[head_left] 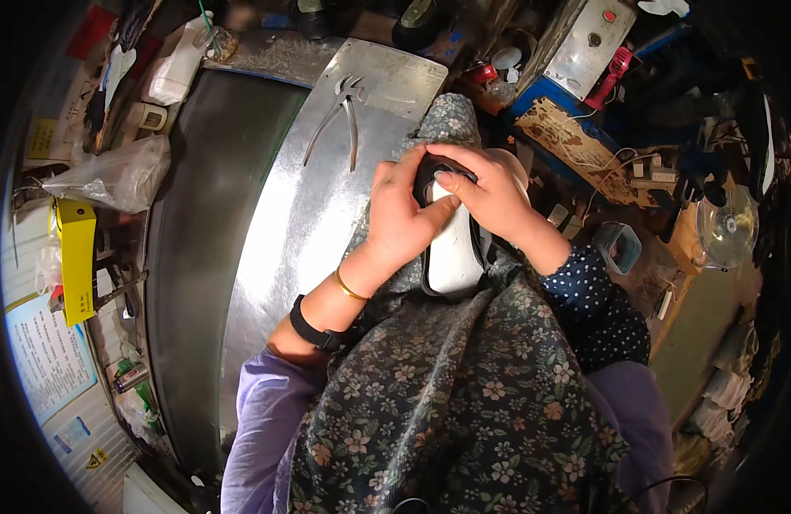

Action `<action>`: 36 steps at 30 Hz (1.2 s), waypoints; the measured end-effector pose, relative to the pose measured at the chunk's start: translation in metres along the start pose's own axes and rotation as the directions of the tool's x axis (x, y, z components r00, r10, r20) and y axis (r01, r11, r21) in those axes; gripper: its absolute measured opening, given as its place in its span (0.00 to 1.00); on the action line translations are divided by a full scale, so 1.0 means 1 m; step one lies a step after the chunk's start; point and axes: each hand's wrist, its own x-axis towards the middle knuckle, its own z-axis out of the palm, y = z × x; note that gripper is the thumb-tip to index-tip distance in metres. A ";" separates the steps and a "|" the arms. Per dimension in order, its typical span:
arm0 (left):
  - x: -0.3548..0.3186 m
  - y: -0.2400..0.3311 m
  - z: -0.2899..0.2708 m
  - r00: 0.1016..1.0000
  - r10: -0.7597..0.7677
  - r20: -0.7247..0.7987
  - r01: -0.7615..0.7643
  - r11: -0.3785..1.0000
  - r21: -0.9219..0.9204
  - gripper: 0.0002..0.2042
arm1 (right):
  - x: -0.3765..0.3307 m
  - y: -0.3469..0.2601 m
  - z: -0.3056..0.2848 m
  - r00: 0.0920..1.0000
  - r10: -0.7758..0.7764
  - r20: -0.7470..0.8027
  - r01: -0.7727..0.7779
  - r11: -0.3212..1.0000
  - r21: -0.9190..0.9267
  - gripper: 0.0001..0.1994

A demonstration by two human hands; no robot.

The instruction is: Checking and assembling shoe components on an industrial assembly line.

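We see the white shoe-shaped form (455,257) with its black covering (427,174) over the floral apron (464,385). The grip is two-handed: left hand (401,206) and right hand (490,193) clasp its far end, thumbs pressing inward. If a thumb slips, we judge the covering could wrinkle or spring back. Beyond, pliers (353,137) lie on the metal surface (284,231).

Yellow triangular warning sign (96,459), one, on white panelling (110,426); pale-blue printed notice (48,358), one, same panelling; yellow box (75,257), dark characters I cannot read remotely.
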 end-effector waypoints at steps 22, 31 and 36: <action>-0.001 -0.031 0.012 0.926 -0.216 0.310 0.378 0.553 -0.743 0.27 | -0.080 0.041 0.023 0.809 0.512 0.288 -0.471 0.273 0.839 0.36; -0.009 -0.047 0.015 0.925 -0.140 0.354 0.361 0.618 -0.699 0.26 | -0.072 0.059 0.037 0.832 0.550 0.072 -0.553 0.814 0.175 0.32; -0.004 -0.053 0.017 0.934 -0.124 0.336 0.334 0.643 -0.689 0.25 | -0.051 0.001 0.035 0.897 0.436 -0.071 -0.376 0.669 -0.641 0.26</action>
